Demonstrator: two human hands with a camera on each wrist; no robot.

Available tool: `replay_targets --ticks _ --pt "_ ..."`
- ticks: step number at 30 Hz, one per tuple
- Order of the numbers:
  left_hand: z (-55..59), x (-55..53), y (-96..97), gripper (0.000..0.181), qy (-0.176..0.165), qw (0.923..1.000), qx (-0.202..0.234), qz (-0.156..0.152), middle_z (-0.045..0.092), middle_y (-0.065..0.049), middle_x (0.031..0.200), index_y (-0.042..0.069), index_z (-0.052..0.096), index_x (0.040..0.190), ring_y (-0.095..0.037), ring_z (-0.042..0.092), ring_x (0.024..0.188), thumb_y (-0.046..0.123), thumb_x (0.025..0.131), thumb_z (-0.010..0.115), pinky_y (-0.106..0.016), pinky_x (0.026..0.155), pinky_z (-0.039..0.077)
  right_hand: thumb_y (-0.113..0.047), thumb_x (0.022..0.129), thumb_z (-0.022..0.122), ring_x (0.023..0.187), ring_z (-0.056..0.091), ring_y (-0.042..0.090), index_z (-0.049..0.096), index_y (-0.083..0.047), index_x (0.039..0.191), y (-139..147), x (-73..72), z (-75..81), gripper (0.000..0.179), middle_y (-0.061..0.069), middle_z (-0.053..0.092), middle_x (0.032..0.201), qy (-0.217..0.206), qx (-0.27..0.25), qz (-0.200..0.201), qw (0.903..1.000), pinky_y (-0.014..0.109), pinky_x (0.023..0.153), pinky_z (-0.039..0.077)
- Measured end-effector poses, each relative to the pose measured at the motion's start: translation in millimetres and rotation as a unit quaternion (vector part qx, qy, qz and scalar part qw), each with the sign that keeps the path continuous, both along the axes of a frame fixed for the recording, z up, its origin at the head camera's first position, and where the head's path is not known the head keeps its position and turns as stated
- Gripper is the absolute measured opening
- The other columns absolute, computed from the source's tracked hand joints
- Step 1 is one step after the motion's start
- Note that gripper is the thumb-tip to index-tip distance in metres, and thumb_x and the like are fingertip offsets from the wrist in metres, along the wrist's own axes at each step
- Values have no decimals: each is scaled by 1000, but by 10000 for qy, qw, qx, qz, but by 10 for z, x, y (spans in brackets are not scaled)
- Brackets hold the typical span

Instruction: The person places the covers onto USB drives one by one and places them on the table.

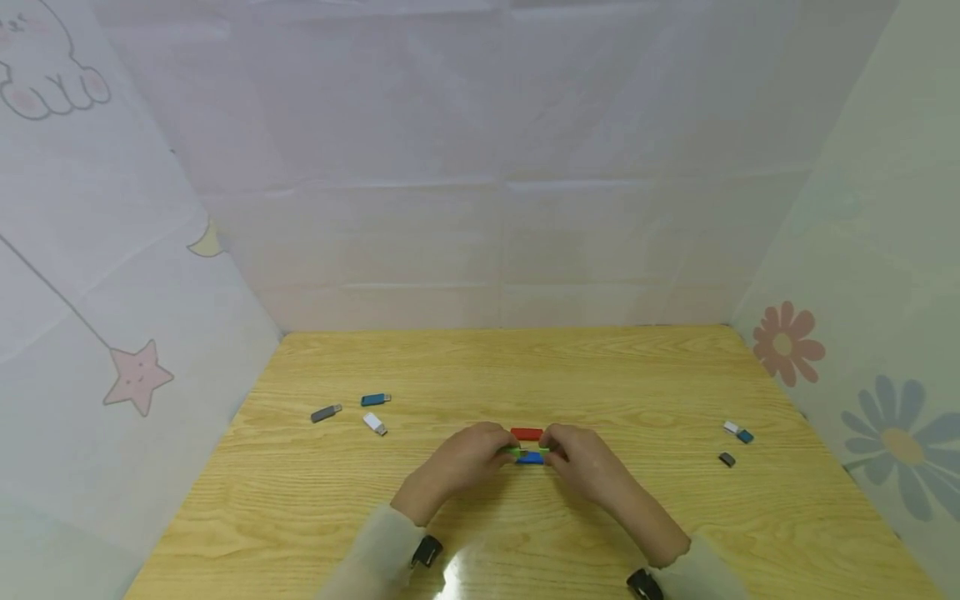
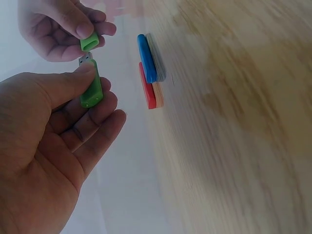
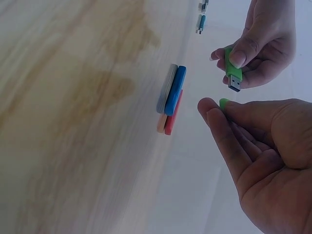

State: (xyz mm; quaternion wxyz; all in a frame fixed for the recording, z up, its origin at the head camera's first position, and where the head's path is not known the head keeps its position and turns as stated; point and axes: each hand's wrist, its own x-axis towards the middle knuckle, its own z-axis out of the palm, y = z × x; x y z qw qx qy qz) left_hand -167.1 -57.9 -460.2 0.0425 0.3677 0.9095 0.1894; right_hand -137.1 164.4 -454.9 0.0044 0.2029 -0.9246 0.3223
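Observation:
My left hand (image 1: 474, 454) pinches a green USB stick (image 2: 92, 87) between thumb and fingers, its metal plug (image 3: 234, 83) bare and pointing at the other hand. In my right hand (image 1: 588, 458), thumb and fingertips pinch the small green cap (image 2: 89, 42), its hollow end turned to the plug. A short gap parts cap and plug. Below and between the hands, a blue USB stick (image 1: 531, 457) lies on the wooden table, and a red one (image 1: 527, 434) lies farther back. Both wrist views show the blue (image 2: 147, 58) and red (image 3: 174, 112) sticks lying flat.
On the table's left lie a grey USB stick (image 1: 325, 413), a teal one (image 1: 374, 400) and a white one (image 1: 374, 423), plugs bare. At the right lie a white cap (image 1: 731, 427), a teal cap (image 1: 745, 436) and a dark cap (image 1: 727, 459). Sheeted walls enclose the table (image 1: 300, 517).

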Motion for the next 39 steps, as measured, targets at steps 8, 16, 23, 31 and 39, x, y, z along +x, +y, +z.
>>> replay_targets --ticks 8,16,23,31,39 --pt "4 8 19 17 17 10000 17 -53 69 7 103 15 73 114 -3 63 92 20 98 68 -18 82 53 0 88 76 77 68 13 68 -7 96 -34 -4 -19 13 1 71 88 42 48 42 10000 20 65 54" --pt "2 24 36 15 91 9998 83 -130 68 7 98 14 74 111 -2 62 88 20 98 69 -17 79 53 0 88 75 76 67 12 68 -7 97 -53 5 -23 13 0 70 88 57 5 120 9999 19 65 53" --pt "3 32 43 15 16 9999 75 -73 68 9 98 16 73 111 0 60 87 21 99 68 -16 78 52 1 89 75 74 64 9 67 -8 97 -69 17 -29 14 -1 69 87 7 -21 146 9999 18 63 51" --pt "9 40 47 14 80 9999 70 -82 68 9 99 16 73 111 -1 60 88 21 99 68 -16 78 51 1 89 75 74 63 7 67 -8 98 -70 24 -23 15 -1 69 88 -21 -35 134 9999 19 63 51" --pt "12 44 59 14 104 9999 74 -87 68 9 99 16 73 110 -1 61 90 20 98 69 -16 79 52 0 89 75 73 61 5 67 -8 98 -55 19 -27 14 -1 68 87 13 -31 227 9997 19 62 51"
